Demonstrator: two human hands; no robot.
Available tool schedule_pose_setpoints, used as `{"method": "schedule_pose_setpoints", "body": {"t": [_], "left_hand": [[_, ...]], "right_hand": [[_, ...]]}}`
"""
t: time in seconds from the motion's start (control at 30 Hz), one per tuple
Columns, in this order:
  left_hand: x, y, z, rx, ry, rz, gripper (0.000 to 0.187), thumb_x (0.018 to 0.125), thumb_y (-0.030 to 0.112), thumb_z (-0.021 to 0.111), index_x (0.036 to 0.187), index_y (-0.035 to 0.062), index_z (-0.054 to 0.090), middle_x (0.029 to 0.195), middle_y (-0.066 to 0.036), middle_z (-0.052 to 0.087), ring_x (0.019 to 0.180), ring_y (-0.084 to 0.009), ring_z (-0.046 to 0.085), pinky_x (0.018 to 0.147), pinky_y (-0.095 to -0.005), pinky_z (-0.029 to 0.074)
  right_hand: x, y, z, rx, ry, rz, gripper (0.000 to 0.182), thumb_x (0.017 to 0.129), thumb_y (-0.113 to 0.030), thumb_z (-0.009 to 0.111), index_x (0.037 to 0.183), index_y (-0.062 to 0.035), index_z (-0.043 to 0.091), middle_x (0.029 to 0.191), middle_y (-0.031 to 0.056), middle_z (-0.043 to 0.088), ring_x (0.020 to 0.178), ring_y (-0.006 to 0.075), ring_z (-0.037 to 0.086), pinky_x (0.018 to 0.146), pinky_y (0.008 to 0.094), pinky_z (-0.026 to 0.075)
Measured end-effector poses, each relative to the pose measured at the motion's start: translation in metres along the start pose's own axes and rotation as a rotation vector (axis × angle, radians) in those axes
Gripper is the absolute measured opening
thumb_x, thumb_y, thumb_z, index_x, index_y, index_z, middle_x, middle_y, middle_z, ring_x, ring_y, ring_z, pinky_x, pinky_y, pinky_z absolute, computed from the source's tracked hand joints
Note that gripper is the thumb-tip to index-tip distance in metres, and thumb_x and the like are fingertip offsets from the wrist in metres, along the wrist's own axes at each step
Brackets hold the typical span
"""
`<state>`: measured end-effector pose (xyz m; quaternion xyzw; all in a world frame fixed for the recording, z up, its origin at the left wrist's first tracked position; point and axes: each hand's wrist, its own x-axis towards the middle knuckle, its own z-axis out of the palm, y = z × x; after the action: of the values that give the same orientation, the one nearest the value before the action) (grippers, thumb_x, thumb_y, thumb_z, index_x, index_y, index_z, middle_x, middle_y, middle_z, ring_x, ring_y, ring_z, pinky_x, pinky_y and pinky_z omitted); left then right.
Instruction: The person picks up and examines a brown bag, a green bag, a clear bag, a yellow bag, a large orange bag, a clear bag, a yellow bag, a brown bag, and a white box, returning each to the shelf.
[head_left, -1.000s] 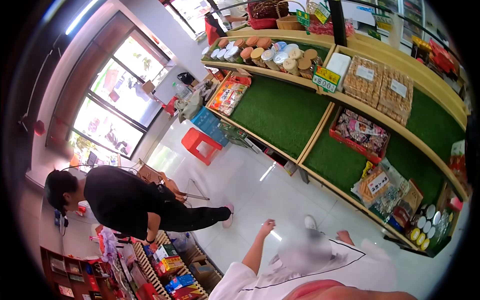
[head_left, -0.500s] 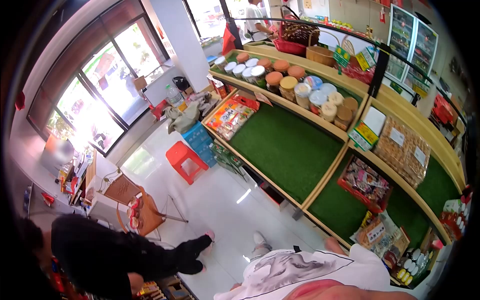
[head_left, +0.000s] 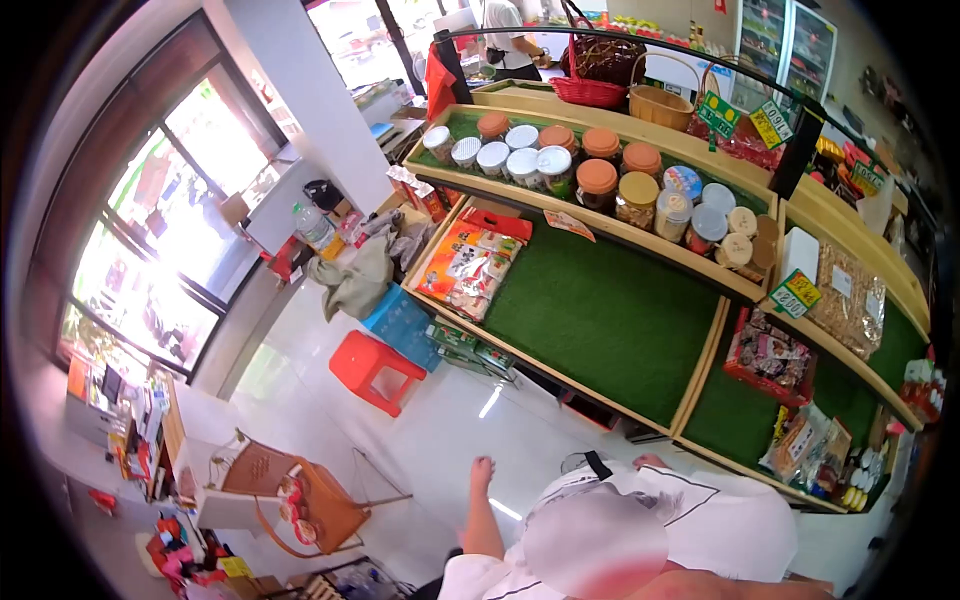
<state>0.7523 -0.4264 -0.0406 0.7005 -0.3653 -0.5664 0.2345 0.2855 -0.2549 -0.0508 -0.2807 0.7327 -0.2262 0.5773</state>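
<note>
My left hand [head_left: 483,468] hangs in front of me over the pale tiled floor. Its fingers look curled in, and I see nothing in them. Between it and the shelf stand lies a strip of floor. My right hand [head_left: 650,462] just shows past my white shirt [head_left: 720,510], close to the front edge of the wooden stand [head_left: 560,365]; its fingers are too hidden to make out. Across the stand's lower tier runs green matting [head_left: 600,310], with an orange-and-white snack bag [head_left: 470,262] at its left end. Lidded jars [head_left: 597,183] line the upper tier.
A red stool [head_left: 377,368] stands beside a blue crate [head_left: 400,325]. To the left is a brown chair [head_left: 325,510] with packages on its seat. A red box of sweets [head_left: 768,355] sits at the right. Behind the stand is a person in white [head_left: 505,40].
My left arm has come into view, swung forward over the floor. The person in black at lower left is almost out of view. My view has shifted, with the windows now farther left.
</note>
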Motion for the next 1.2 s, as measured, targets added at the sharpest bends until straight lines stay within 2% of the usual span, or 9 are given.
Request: {"method": "schedule_pose_setpoints", "body": {"t": [0.17,0.37,0.4,0.5,0.57,0.7,0.93,1.07,1.2], "left_hand": [[0.088,0.137,0.024,-0.02,-0.114,0.238,0.034,0.092,0.027,0.049,0.119,0.0066,0.053,0.098,-0.008,0.066,0.084,-0.016,0.06,0.07,-0.0295,0.048],[0.145,0.124,0.005,0.413,-0.254,0.318,0.031,0.089,0.024,0.055,0.104,-0.0022,0.062,0.098,-0.018,0.067,0.092,-0.0273,0.064,0.083,-0.0368,0.05],[0.149,0.121,-0.017,0.416,-0.191,0.25,0.031,0.087,0.024,0.056,0.102,-0.0026,0.062,0.097,-0.019,0.067,0.093,-0.0283,0.064,0.083,-0.037,0.049],[0.183,0.138,-0.043,0.426,-0.036,0.127,0.031,0.085,0.024,0.058,0.098,-0.0034,0.063,0.096,-0.021,0.067,0.092,-0.0304,0.064,0.083,-0.0375,0.049],[0.206,0.165,-0.066,0.501,0.039,0.087,0.03,0.083,0.024,0.058,0.097,-0.0034,0.062,0.093,-0.021,0.067,0.091,-0.031,0.064,0.082,-0.0379,0.049],[0.314,0.228,-0.08,0.42,0.014,0.525,0.024,0.08,0.014,0.06,0.097,-0.0024,0.062,0.089,-0.02,0.065,0.086,-0.0344,0.063,0.078,-0.0406,0.049],[0.479,0.416,-0.055,0.6,-0.058,1.056,0.04,0.08,0.013,0.061,0.115,-0.003,0.051,0.112,-0.024,0.054,0.098,-0.0383,0.054,0.085,-0.0436,0.045],[0.546,0.475,-0.048,0.57,-0.103,0.777,0.052,0.08,0.022,0.063,0.122,-0.0035,0.045,0.119,-0.027,0.047,0.106,-0.0434,0.049,0.092,-0.0484,0.041],[0.61,0.462,-0.053,0.768,-0.103,0.585,0.066,0.076,0.033,0.067,0.124,-0.0042,0.043,0.122,-0.028,0.046,0.113,-0.0457,0.046,0.097,-0.0515,0.037]], "right_hand": [[0.058,-0.121,0.017,0.058,0.1,0.061,0.032,0.085,-0.03,0.056,0.101,-0.003,0.061,0.086,0.0096,0.066,0.068,0.0186,0.064,0.057,0.0321,0.052],[0.149,-0.185,0.043,-0.097,0.026,0.23,0.029,0.083,-0.029,0.056,0.094,-0.0028,0.063,0.079,0.011,0.066,0.063,0.0229,0.066,0.053,0.0364,0.053],[0.161,-0.191,0.052,0.033,0.071,0.134,0.028,0.079,-0.021,0.061,0.075,0.0063,0.064,0.066,0.0175,0.064,0.06,0.0205,0.063,0.05,0.0357,0.048],[0.181,-0.235,0.07,0.085,0.097,0.144,0.034,0.086,-0.028,0.058,0.104,0.0021,0.059,0.085,0.0133,0.067,0.062,0.0197,0.063,0.053,0.0332,0.053],[0.195,-0.264,0.08,0.153,0.09,0.171,0.032,0.087,-0.028,0.058,0.106,-0.0036,0.058,0.082,0.0104,0.066,0.061,0.0169,0.062,0.051,0.0303,0.05],[0.229,-0.312,0.107,0.278,0.116,0.11,0.03,0.087,-0.03,0.058,0.106,-0.0058,0.058,0.08,0.0068,0.064,0.059,0.0149,0.06,0.05,0.03,0.049],[0.296,-0.432,0.163,0.544,0.227,0.127,0.031,0.089,-0.031,0.057,0.112,-0.0096,0.057,0.092,0.0051,0.064,0.073,0.0156,0.062,0.059,0.0308,0.051],[0.355,-0.489,0.211,0.619,0.419,0.097,0.041,0.085,-0.034,0.061,0.12,-0.0124,0.056,0.084,0.003,0.06,0.072,0.0144,0.057,0.061,0.0318,0.05],[0.405,-0.533,0.248,0.535,0.521,0.07,0.051,0.082,-0.037,0.063,0.121,-0.0048,0.056,0.105,0.0111,0.065,0.091,0.0208,0.062,0.076,0.0342,0.052]]}}
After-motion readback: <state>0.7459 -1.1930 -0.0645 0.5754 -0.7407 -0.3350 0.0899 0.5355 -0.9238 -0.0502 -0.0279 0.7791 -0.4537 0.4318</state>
